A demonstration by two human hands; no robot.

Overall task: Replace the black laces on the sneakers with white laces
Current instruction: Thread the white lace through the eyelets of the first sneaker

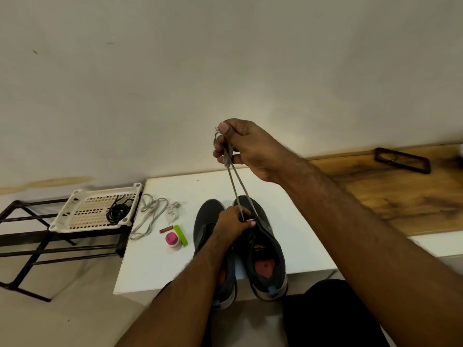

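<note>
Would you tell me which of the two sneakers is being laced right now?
The right-hand sneaker: the white lace rises from it to the right hand. The left-hand sneaker has none.

Bare table lies right of the shoes, open to a reach from that side. To their left, the path is crowded by a pink-capped jar, a green bar, a crumpled rag and a loose lace. Two taut lace strands rise from the right shoe to the raised right hand, barring passage over the toes. The left hand covers the eyelets.
</note>
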